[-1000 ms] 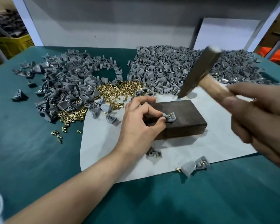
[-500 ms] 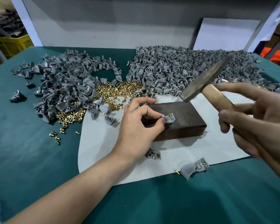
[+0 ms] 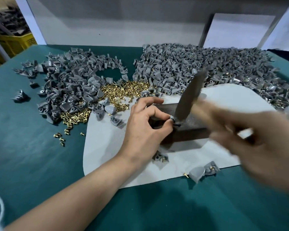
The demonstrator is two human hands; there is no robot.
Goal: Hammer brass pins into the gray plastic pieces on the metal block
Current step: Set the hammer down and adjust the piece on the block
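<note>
A dark metal block [image 3: 193,132] lies on a white sheet [image 3: 103,147] in the middle of the green table. My left hand [image 3: 145,129] pinches a small gray plastic piece [image 3: 171,117] on the block's top between thumb and forefinger. My right hand [image 3: 250,140], blurred by motion, grips the wooden handle of a hammer. The hammer's metal head [image 3: 189,97] is down at the gray piece. A brass pin in that piece cannot be made out. Loose brass pins [image 3: 123,92] lie in a heap behind my left hand.
Two big heaps of gray plastic pieces spread across the table, one at the left [image 3: 65,87], one at the back right [image 3: 198,67]. A few pieces with pins lie near the sheet's front edge [image 3: 202,170]. A yellow crate [image 3: 13,42] stands beyond the table's left corner.
The hammer has swung down from its raised position above the block onto the gray piece. My right hand came down and left with it. My left hand has kept its pinch.
</note>
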